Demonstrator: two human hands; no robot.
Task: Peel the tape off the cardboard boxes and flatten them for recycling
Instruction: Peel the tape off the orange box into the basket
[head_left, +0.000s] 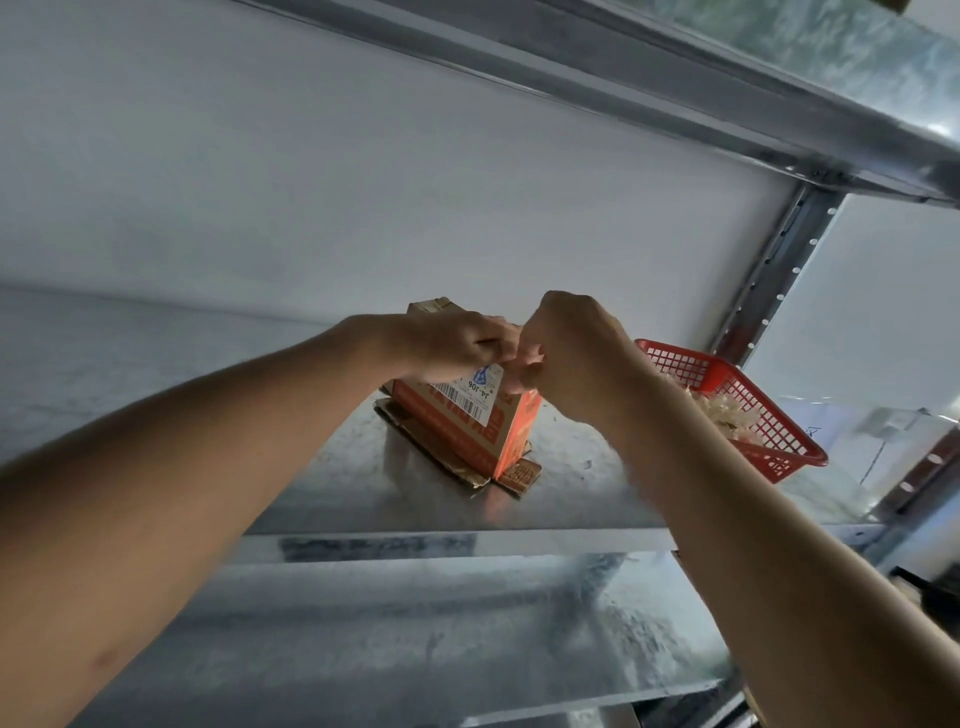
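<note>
Metal shelf (571, 493): both hands (452, 343) (571, 358) pinch box (467, 431) top.

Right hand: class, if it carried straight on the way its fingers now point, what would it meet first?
The right hand points left, fingertips already at the orange box by its label. It would meet the left hand almost at once; depth unclear.

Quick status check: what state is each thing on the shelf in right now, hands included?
Box: standing upright on the shelf, bottom flaps splayed out flat, not yet flattened.
Label: on the box's upper edge, pinched by both hands.
Left hand: fingers curled on the box top at the label.
Right hand: fingers pinching at the label's edge.
Basket: right of the box, apart from it, holding pale scraps.
Shelf: bears box and basket.
</note>
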